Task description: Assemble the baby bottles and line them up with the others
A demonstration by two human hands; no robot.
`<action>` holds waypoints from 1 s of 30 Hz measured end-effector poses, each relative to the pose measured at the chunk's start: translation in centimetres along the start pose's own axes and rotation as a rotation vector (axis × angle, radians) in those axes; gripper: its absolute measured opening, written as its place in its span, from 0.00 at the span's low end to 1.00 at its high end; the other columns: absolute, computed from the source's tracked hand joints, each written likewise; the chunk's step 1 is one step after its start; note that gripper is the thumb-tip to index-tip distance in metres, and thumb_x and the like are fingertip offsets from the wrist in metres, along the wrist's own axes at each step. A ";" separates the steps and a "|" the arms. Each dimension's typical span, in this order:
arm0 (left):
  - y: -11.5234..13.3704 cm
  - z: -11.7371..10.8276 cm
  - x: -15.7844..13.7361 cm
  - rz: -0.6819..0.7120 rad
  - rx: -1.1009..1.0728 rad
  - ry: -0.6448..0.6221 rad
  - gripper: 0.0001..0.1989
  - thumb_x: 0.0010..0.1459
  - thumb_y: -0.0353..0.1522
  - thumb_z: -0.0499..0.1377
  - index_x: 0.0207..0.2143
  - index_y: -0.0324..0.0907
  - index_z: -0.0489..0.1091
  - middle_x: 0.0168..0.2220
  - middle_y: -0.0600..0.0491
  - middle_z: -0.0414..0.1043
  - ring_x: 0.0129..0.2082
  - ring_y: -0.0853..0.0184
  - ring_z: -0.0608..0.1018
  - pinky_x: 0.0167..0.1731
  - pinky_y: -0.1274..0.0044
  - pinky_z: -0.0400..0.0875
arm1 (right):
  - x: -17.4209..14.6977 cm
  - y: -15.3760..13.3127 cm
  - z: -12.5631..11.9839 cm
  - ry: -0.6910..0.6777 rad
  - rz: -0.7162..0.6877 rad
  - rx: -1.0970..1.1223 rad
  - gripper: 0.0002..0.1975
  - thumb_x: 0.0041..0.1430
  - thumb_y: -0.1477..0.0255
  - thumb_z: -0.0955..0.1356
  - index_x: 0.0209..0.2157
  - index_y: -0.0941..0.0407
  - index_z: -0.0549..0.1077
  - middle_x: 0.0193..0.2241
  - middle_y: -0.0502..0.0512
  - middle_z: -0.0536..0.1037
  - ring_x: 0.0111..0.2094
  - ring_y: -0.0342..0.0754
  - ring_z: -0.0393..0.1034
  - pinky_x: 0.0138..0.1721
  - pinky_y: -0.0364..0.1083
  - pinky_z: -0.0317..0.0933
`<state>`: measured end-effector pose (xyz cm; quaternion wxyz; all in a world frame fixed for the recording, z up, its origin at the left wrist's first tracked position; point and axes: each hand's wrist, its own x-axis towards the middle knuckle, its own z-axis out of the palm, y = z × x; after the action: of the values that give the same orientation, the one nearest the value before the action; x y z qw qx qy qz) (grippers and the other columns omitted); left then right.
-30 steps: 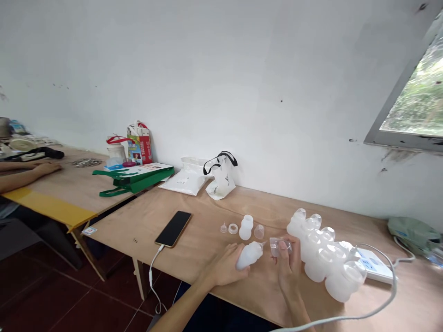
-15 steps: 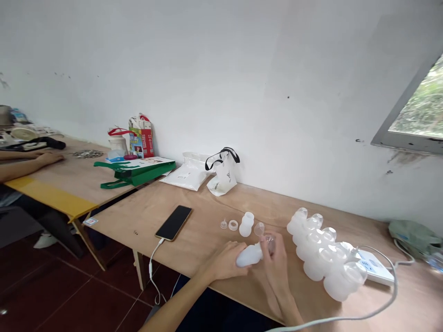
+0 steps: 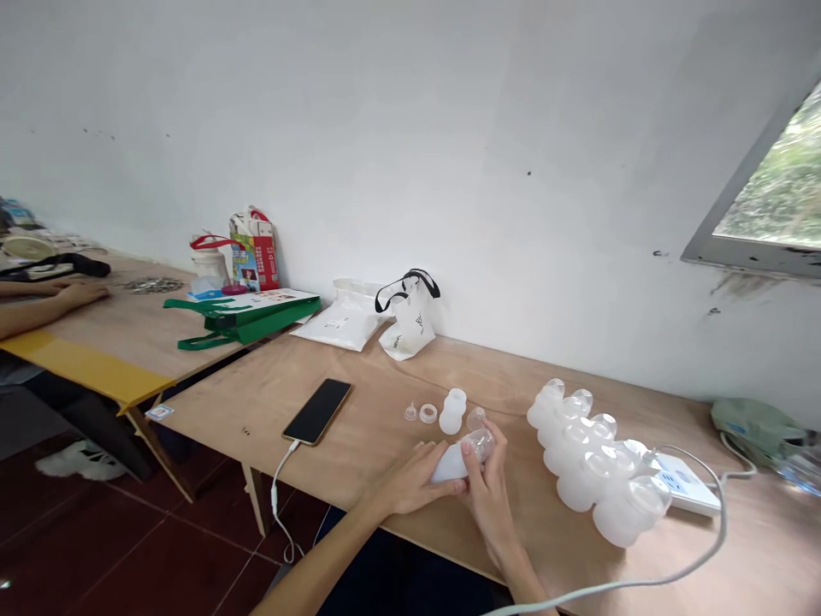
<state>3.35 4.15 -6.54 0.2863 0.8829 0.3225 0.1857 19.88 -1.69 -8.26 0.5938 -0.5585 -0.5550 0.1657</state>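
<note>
My left hand is wrapped round the frosted white body of a baby bottle, which lies tilted with its top to the right. The fingers of my right hand close round the clear dome cap at the bottle's top end. Just beyond my hands another bottle body stands on the table. Beside it lie a white ring, a clear nipple and a second clear cap, partly behind my right fingers.
Several capped bottles stand in rows at the right, by a white box and a cable. A phone lies left on the table. White bags rest at the wall. Another person's hand is at the far-left table.
My right hand has brought the clear cap onto the bottle's top end, where a gap and narrow neck showed before. The camera view has shifted slightly.
</note>
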 end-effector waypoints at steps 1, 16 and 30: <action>-0.1 0.1 0.0 0.020 0.017 0.005 0.23 0.68 0.53 0.55 0.49 0.44 0.68 0.45 0.47 0.74 0.46 0.50 0.75 0.44 0.65 0.70 | -0.1 0.2 0.1 -0.007 -0.032 -0.038 0.29 0.72 0.55 0.62 0.67 0.52 0.57 0.54 0.63 0.75 0.49 0.55 0.76 0.45 0.51 0.72; -2.0 1.6 0.7 0.114 -0.027 0.066 0.17 0.69 0.39 0.59 0.57 0.46 0.67 0.53 0.48 0.73 0.51 0.52 0.74 0.55 0.62 0.66 | 0.4 1.6 0.4 -0.165 -0.276 -0.123 0.27 0.70 0.59 0.67 0.66 0.53 0.63 0.56 0.62 0.76 0.28 0.46 0.75 0.29 0.44 0.70; -1.8 1.5 1.0 0.100 -0.139 0.095 0.19 0.68 0.40 0.60 0.58 0.45 0.67 0.54 0.45 0.74 0.51 0.50 0.74 0.53 0.63 0.67 | 0.6 0.8 0.3 -0.303 -0.001 -0.148 0.44 0.56 0.65 0.74 0.70 0.47 0.55 0.49 0.56 0.80 0.34 0.54 0.78 0.40 0.53 0.73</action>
<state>4.01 5.35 -8.66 0.3217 0.8660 0.2777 0.2634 20.20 -0.80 -8.68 0.4608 -0.5688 -0.6493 0.2064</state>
